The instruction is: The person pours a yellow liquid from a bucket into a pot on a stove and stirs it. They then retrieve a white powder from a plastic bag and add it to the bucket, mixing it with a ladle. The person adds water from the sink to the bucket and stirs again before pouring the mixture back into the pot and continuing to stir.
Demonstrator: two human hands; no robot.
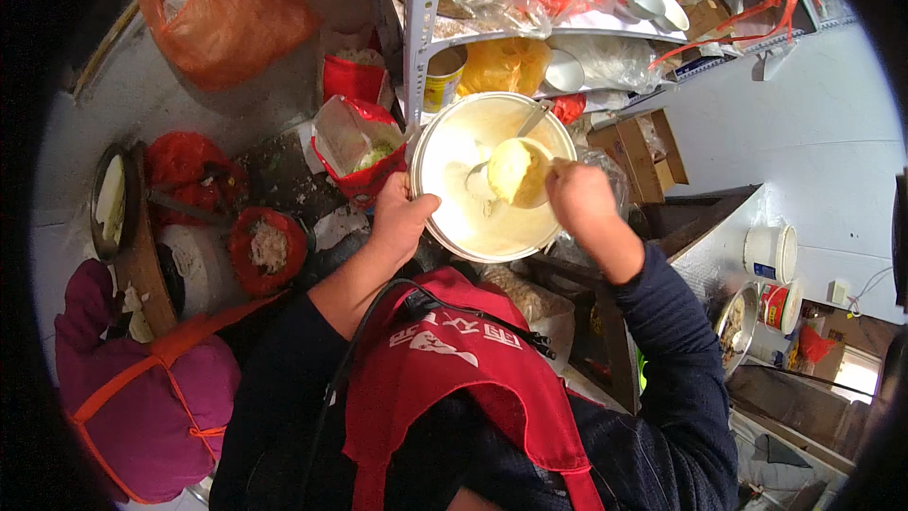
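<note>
A round white bucket (496, 245) is right in front of me, its pale inside in view. My left hand (404, 216) grips its left rim, thumb over the edge. Over the bucket's right side my right hand (583, 199) is closed on what looks like the edge or handle of a round scoop or bowl (521, 172) with pale yellow contents; the fingers partly hide the grip. Behind it, a metal utensil handle (535, 117) leans on the bucket's far inner wall. What lies at the bottom is too bright to tell.
Metal shelving (423, 28) with plastic bags and bowls stands beyond the bucket. Open red bags (362, 184) are at its left, a cardboard box (638, 156) at its right. An orange plastic bag (223, 21) is at upper left. A person in a purple sleeve or garment (152, 404) cannot be confirmed at lower left.
</note>
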